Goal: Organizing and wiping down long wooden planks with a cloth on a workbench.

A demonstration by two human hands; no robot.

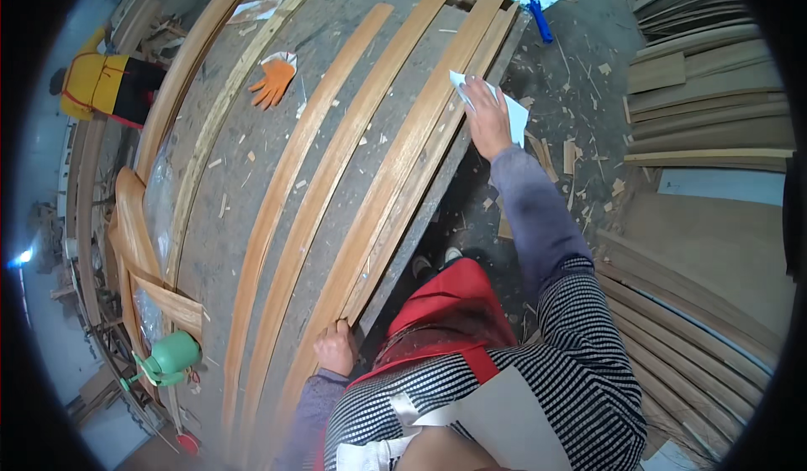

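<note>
Long curved wood strips lie side by side across the table. My right hand (487,118) is over the far part of the strip nearest the table's edge, with a folded white sheet (518,118) under its palm and fingers. Whether the sheet is paper or sandpaper I cannot tell. Closer to my body, my left hand (336,347) is closed, fingers curled on the near part of the edge wood strip (403,219). Two more strips, an inner strip (336,147) and a further-left strip (294,160), lie apart from my hands.
An orange glove (274,81) rests on the grey table (227,147). A green spray-gun-like canister (174,355) stands at the near left, beside curled veneer (139,227). A blue-handled roller (540,21) lies at the far end. Wood stacks (706,93) line the right; a person (97,84) bends at far left.
</note>
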